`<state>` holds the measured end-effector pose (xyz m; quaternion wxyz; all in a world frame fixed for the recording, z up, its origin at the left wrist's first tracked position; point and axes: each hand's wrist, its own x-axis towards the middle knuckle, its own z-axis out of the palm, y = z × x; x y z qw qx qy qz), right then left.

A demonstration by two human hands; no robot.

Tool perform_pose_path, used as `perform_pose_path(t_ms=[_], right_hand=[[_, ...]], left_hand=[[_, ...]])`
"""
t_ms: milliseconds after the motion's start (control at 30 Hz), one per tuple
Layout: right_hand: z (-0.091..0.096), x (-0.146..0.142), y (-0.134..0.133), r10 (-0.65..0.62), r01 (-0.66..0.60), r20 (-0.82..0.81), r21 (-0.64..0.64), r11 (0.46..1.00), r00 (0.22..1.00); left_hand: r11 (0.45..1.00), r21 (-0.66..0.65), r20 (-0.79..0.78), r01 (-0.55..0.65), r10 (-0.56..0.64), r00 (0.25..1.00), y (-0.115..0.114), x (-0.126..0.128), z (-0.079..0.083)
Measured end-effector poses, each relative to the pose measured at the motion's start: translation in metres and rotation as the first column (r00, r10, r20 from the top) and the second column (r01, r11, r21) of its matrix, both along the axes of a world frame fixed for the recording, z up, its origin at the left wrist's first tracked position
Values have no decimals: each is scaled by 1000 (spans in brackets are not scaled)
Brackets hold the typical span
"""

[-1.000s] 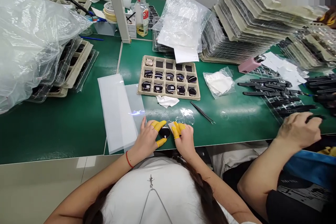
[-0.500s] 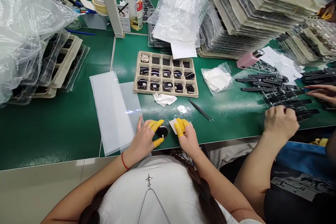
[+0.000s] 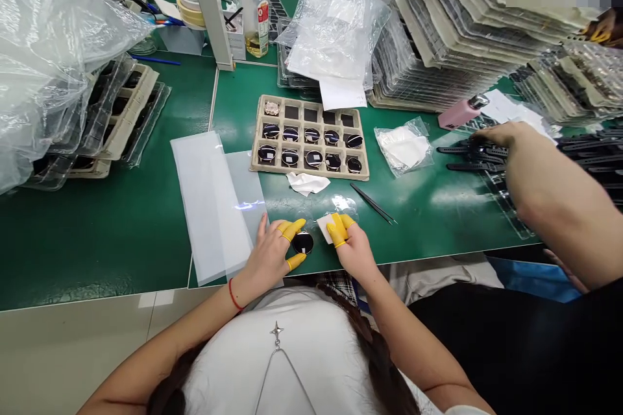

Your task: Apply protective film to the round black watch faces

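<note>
A round black watch face (image 3: 302, 243) lies on the green mat near the table's front edge. My left hand (image 3: 270, 253), with yellow finger cots, pinches it between thumb and forefinger. My right hand (image 3: 351, 243), also in yellow cots, holds a small white wipe (image 3: 325, 227) just right of the watch face. Behind them stands a beige tray (image 3: 311, 170) with two rows of dark watch faces and one rose-gold one at its back left corner.
White film sheets (image 3: 209, 204) lie left of my hands. Black tweezers (image 3: 372, 203), a crumpled wipe (image 3: 306, 183) and a bag of wipes (image 3: 403, 148) lie nearby. A co-worker's arm (image 3: 549, 194) reaches over black straps (image 3: 479, 157) at right. Stacked trays (image 3: 462, 32) fill the back.
My right hand has drawn slightly away from the watch face with the wipe. The co-worker's arm has swung forward and left across the straps.
</note>
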<state>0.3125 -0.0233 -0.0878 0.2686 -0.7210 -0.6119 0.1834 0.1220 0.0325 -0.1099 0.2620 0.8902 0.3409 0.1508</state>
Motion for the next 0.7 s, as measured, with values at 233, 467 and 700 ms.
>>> perform_pose_path(t_ms=[233, 467, 700], right_hand=[[17, -14, 21, 409, -393, 366, -120, 912, 836], [9, 5, 40, 472, -447, 301, -154, 881, 828], [18, -2, 27, 516, -506, 379, -135, 852, 768]], left_hand=[[999, 41, -14, 11, -10, 1000, 1, 0, -4], [997, 73, -29, 7, -5, 1000, 1, 1, -3], [998, 66, -44, 6, -3, 999, 0, 1, -3]])
